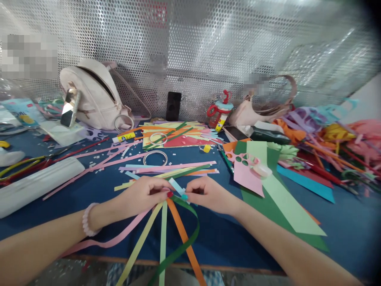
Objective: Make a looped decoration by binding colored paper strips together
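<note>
Both bare forearms come in from the near edge, the left from the near left corner and the right from the near right, and converge toward the middle. The left hand (143, 194) lies knuckles up, fingers curled under, its red-nailed thumb pressed to the forefinger in a tight pinch. The right hand (208, 194) mirrors it, with a teal-nailed thumb. The two thumb tips nearly touch. Both pinches close on the gathered ends of a fan of thin coloured paper strips (163, 222). The wrists are straight and low over the blue table (351, 222). The left wrist wears a pink bead bracelet (87, 219).
</note>
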A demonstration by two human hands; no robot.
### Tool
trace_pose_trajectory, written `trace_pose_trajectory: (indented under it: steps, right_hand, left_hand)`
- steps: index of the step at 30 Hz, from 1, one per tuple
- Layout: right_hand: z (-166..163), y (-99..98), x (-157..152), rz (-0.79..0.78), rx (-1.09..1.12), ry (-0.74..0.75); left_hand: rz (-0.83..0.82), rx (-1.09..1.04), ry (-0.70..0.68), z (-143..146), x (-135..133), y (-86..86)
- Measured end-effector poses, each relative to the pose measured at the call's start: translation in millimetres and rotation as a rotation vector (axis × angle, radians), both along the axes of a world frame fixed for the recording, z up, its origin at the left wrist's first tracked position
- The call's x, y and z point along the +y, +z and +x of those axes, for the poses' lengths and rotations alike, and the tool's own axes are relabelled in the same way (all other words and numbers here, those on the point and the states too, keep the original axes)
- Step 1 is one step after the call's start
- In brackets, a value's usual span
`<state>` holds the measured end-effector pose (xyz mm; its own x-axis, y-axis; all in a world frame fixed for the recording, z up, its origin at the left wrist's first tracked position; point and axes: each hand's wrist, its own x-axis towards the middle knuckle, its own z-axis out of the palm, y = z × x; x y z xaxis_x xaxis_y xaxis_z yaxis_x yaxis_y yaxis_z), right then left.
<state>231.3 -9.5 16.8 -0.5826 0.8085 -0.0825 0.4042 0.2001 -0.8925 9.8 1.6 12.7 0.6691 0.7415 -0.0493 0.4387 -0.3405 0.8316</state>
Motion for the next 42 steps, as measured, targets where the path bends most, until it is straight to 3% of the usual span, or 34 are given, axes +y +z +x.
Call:
trace_pose_trajectory:
  steps: [10, 14, 17, 22, 30, 36, 42]
  right_hand:
    - [-8.6, 1.0, -9.3, 0.093, -0.072, 0.031]
    - [-9.9, 0.0, -16.4, 0.536, -0.118, -0.069]
    - [-11.3, 0.3, -19.7, 0.862, -0.208, 0.075]
    - [-17.7, -2.2, -21.4, 1.037, -0.496, 0.203]
    - [-25.5, -9.6, -27.0, 1.064, -0.625, 0.176]
    - [-24.9, -4.9, -25.3, 0.861, -0.476, 0.177]
    - [-19.9, -5.3, -22.2, 0.875, -0.458, 0.153]
  left_hand:
    - [0.04, 0.0, 0.006, -0.7, -2.7, -0.2]
    - [0.043, 0.036, -0.006, 0.5, -4.5, 0.5]
    - [0.066, 0.055, -0.048, 3.0, -7.1, 2.0]
    - [0.236, 0.066, -0.128, 6.0, -13.5, -1.2]
    - [0.458, 0.138, -0.117, 5.2, -17.3, -9.6]
    - [0.404, 0.1, -0.153, 4.0, -16.2, -7.9]
    - [0.375, 0.073, -0.172, 4.5, -17.5, -3.6]
